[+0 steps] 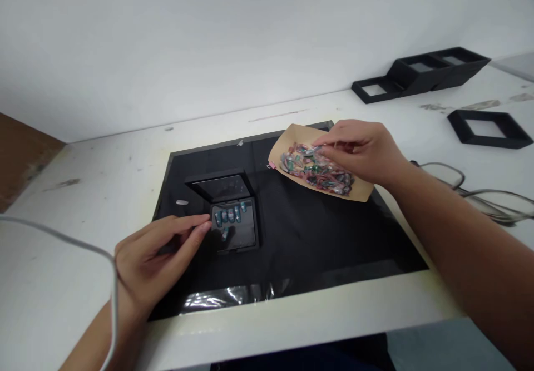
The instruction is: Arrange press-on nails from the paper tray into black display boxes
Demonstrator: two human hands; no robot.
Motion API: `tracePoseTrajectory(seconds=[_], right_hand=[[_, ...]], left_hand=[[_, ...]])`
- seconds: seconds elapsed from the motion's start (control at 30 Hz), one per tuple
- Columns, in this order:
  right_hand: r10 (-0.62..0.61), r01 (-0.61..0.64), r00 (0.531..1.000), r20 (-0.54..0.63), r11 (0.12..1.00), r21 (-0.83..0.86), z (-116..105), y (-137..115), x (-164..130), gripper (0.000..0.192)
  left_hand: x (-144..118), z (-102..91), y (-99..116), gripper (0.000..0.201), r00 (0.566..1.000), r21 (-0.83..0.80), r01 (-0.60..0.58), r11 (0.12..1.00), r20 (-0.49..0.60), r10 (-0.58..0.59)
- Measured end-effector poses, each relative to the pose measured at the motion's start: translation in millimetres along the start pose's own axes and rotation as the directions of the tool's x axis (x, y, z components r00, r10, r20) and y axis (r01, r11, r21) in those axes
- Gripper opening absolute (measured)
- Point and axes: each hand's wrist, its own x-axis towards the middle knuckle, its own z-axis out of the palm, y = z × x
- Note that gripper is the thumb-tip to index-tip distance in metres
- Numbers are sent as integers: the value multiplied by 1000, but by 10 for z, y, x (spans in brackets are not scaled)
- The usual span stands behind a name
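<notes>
A: Entry, materials. Small black box (pixel 233 215), hard and square, hinged lid tilted up behind it. It sits left of centre on the glossy black mat (pixel 317 237). Inside, a row of teal oblong pieces (pixel 231 213) along the far wall, one more loose below them.

B: Hands?

A: Left hand (pixel 156 254) rests at the box's left edge, fingers nearly straight and together, tips touching the rim; it holds nothing that can be seen. Right hand (pixel 361 151) is over the tan paper sheet (pixel 292 137) at the mat's far right corner, fingers pinched into the heap of small multicoloured pieces (pixel 317 171). Whether one is gripped, cannot tell.

B: Surface and room?

A: White table (pixel 62 282), scuffed and stained, against a plain white wall (pixel 208 37). Black square frames (pixel 421 73) at the table's far right corner. Grey cable (pixel 479 193) at the right edge, another cable (pixel 62 240) at the left edge.
</notes>
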Motion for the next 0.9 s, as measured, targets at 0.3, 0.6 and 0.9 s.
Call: tracePoseTrajectory(seconds=[0.3, 0.6, 0.9], right_hand=[[6, -6, 999, -43, 1000, -11, 27, -70, 5, 12], [-190, 145, 951, -244, 971, -190, 64, -137, 5, 15], [-338, 268, 887, -316, 932, -244, 88, -209, 8, 20]], left_hand=[[-23, -3, -15, 14, 999, -7, -45, 999, 21, 45], [-27, -6, -37, 16, 997, -1, -66, 998, 26, 66], [-57, -12, -54, 19, 996, -14, -85, 996, -19, 84]])
